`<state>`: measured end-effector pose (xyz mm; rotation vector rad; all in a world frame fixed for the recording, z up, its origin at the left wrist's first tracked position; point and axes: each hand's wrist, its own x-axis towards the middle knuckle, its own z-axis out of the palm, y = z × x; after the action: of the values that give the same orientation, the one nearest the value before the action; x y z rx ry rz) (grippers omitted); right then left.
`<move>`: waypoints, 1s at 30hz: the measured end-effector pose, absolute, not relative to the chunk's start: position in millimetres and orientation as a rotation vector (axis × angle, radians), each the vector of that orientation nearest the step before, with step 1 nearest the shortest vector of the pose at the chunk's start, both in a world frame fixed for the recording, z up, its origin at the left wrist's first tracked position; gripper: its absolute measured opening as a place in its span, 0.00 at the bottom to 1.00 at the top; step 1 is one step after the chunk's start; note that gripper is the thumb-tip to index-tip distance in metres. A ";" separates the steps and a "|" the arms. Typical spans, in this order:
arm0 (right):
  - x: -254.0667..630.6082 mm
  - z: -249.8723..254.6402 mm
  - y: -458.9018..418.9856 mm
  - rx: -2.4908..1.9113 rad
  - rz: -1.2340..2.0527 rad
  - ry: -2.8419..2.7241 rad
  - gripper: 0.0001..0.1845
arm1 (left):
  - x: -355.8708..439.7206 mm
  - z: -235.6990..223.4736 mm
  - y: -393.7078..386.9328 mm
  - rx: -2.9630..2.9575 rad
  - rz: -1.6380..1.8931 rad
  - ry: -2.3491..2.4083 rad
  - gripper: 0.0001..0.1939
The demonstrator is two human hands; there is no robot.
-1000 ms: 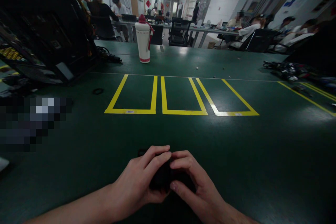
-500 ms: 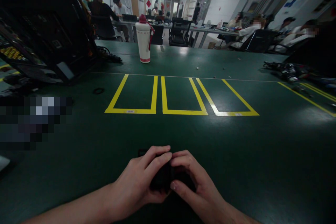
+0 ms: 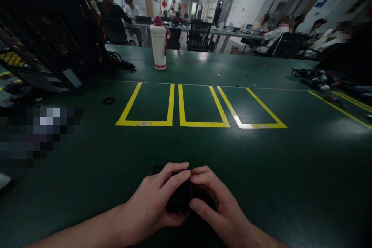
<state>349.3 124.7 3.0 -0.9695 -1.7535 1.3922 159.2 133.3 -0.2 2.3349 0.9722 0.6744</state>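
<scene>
Has 2 bare hands, a left grip [image 3: 154,199] and a right grip [image 3: 225,205]. On the left, shows 2 long, slim fingers [image 3: 176,179] with rounded tips, softly marked knuckles and a broad, smooth back. On the right, shows 2 more slim fingers and a thumb [image 3: 203,211], the latter tipped with a short, rounded nail. Continues past the wrists into a left forearm [image 3: 87,226], slender, smooth and bare toward the near left corner of the desk [image 3: 276,170], and a right forearm [image 3: 263,236], likewise bare but seen only in part toward the near right corner.
</scene>
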 end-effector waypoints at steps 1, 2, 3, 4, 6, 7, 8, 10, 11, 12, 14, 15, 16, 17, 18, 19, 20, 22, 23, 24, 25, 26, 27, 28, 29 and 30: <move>349.1 3.6 125.2 -0.976 1.405 -1.739 0.14 | 159.4 0.0 133.5 2.336 0.676 0.970 0.38; 348.8 4.3 125.6 -0.989 1.421 -1.724 0.16 | 159.6 0.3 133.7 2.336 0.676 0.971 0.38; 348.3 5.0 126.0 -1.001 1.434 -1.715 0.17 | 159.8 0.6 133.7 2.337 0.672 0.974 0.38; 347.9 5.7 126.3 -1.011 1.441 -1.714 0.18 | 159.9 0.8 133.7 2.336 0.670 0.977 0.38; 347.0 6.2 126.3 -1.017 1.423 -1.731 0.19 | 160.1 1.2 133.5 2.336 0.665 0.980 0.38; 346.7 6.0 126.0 -1.011 1.395 -1.748 0.19 | 160.0 1.3 133.4 2.336 0.665 0.978 0.38; 346.6 5.5 125.5 -1.000 1.358 -1.765 0.20 | 159.9 1.4 133.2 2.337 0.662 0.977 0.39; 347.0 4.2 124.4 -0.975 1.286 -1.792 0.22 | 159.4 1.9 133.1 2.337 0.652 0.976 0.39; 347.4 3.6 123.8 -0.961 1.267 -1.803 0.23 | 159.2 2.2 133.2 2.339 0.647 0.978 0.39; 347.9 3.2 123.4 -0.950 1.262 -1.809 0.22 | 159.1 2.5 133.3 2.343 0.644 0.978 0.39; 348.9 3.4 123.2 -0.938 1.294 -1.804 0.18 | 159.1 2.8 133.7 2.350 0.645 0.976 0.39; 349.1 3.8 123.4 -0.937 1.318 -1.793 0.16 | 159.2 2.6 133.8 2.352 0.652 0.976 0.39; 349.1 4.4 123.8 -0.940 1.342 -1.777 0.14 | 159.4 2.0 133.9 2.353 0.659 0.978 0.38; 348.9 5.0 124.3 -0.950 1.366 -1.756 0.15 | 159.6 1.2 134.0 2.352 0.664 0.980 0.38; 348.6 5.7 124.8 -0.964 1.391 -1.733 0.16 | 159.9 0.2 133.9 2.350 0.671 0.986 0.38; 348.1 6.2 125.2 -0.977 1.414 -1.716 0.18 | 160.1 -0.9 133.8 2.347 0.682 0.991 0.38; 347.6 6.5 125.5 -0.990 1.430 -1.706 0.19 | 160.3 -2.0 133.6 2.345 0.693 0.992 0.38; 347.2 6.5 124.9 -0.998 1.434 -1.717 0.19 | 160.5 -3.6 132.9 2.346 0.710 0.988 0.38; 347.4 6.3 124.0 -0.991 1.413 -1.736 0.18 | 160.5 -3.9 132.5 2.347 0.712 0.987 0.38; 347.7 6.1 122.7 -0.982 1.377 -1.760 0.17 | 160.6 -3.8 132.1 2.347 0.708 0.990 0.37; 348.1 6.0 121.2 -0.975 1.337 -1.783 0.17 | 160.6 -3.4 131.8 2.346 0.698 0.996 0.37; 348.6 6.1 119.5 -0.969 1.299 -1.805 0.18 | 160.6 -2.6 131.4 2.344 0.684 1.006 0.37; 349.0 6.4 117.9 -0.968 1.270 -1.824 0.18 | 160.6 -1.5 131.0 2.341 0.675 1.016 0.37; 349.1 7.1 116.4 -0.970 1.253 -1.838 0.18 | 160.7 -0.1 130.5 2.339 0.671 1.024 0.37; 348.9 8.0 115.2 -0.970 1.249 -1.844 0.17 | 160.7 1.6 129.8 2.339 0.666 1.031 0.36; 348.4 9.2 114.3 -0.970 1.259 -1.839 0.15 | 160.8 3.6 129.1 2.339 0.660 1.035 0.36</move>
<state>348.4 114.3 9.2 -0.9704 -1.8392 1.2585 160.8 129.1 3.6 2.3390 1.0351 0.6603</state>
